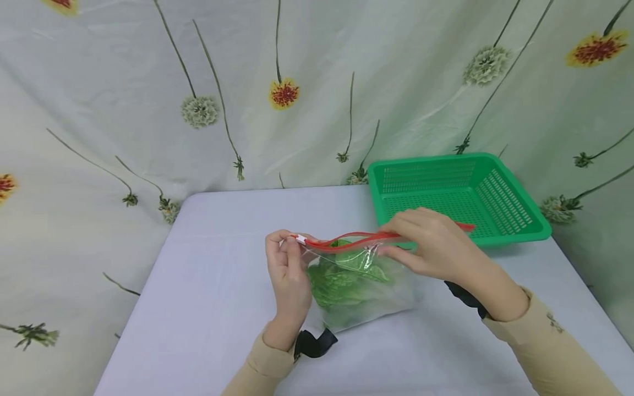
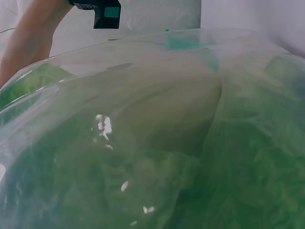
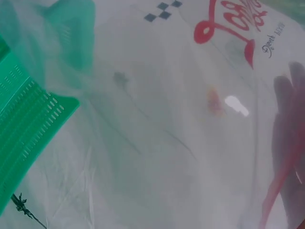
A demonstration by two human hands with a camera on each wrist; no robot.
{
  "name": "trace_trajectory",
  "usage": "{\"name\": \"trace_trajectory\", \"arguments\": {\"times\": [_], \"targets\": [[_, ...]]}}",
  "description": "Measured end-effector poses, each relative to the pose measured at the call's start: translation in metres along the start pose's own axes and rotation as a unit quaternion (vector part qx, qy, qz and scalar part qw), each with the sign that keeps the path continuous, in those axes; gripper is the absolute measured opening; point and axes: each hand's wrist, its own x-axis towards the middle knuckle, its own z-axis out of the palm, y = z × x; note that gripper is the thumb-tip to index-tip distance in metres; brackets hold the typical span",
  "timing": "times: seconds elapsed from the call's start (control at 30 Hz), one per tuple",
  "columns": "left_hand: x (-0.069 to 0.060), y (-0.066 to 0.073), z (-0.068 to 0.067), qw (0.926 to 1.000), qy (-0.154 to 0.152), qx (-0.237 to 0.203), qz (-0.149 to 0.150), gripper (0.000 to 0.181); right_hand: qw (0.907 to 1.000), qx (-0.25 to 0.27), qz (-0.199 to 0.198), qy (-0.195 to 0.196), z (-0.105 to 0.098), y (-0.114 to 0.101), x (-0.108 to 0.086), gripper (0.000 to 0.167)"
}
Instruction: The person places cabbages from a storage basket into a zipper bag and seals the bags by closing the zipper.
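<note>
A clear zip bag point(image 1: 391, 300) with a red zip strip point(image 1: 324, 246) stands upright on the table, its top edge held up. Leafy green lettuce point(image 1: 339, 289) fills its lower part. My left hand point(image 1: 289, 280) pinches the strip's left end, by the white slider point(image 1: 300, 239). Further right, my right hand point(image 1: 433, 245) grips the top edge between thumb and fingers. Between the hands the two red strips part slightly. In the left wrist view the bag point(image 2: 143, 181) covers most of the picture. Fingers point(image 3: 288, 124) show through the printed plastic in the right wrist view.
A green plastic basket point(image 1: 540, 224) with slotted sides stands at the back right of the table, just behind my right hand. White cloth covers the table point(image 1: 218, 308). A flower-patterned curtain point(image 1: 317, 132) hangs along the back.
</note>
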Motion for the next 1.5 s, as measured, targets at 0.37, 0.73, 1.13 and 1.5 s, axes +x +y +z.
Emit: {"name": "trace_trajectory", "arguments": {"times": [0.37, 0.73, 1.13, 1.5], "targets": [[0.002, 0.009, 0.002, 0.9969, 0.051, 0.06, 0.003, 0.01, 0.9979, 0.026, -0.036, 0.048, 0.008, -0.001, -0.001, 0.037], [0.0, 0.003, -0.004, 0.9902, 0.029, 0.091, -0.102, 0.022, 0.9765, 0.154, 0.143, -0.045, 0.012, -0.002, -0.007, 0.02], [0.002, -0.001, 0.0, 0.968, 0.028, 0.14, -0.207, 0.022, 0.9768, 0.164, 0.13, -0.043, 0.01, -0.003, -0.006, 0.022], [-0.001, 0.005, 0.003, 0.9705, 0.044, 0.131, -0.198, 0.016, 0.9715, 0.168, 0.153, -0.066, -0.001, -0.003, -0.007, 0.026]]}}
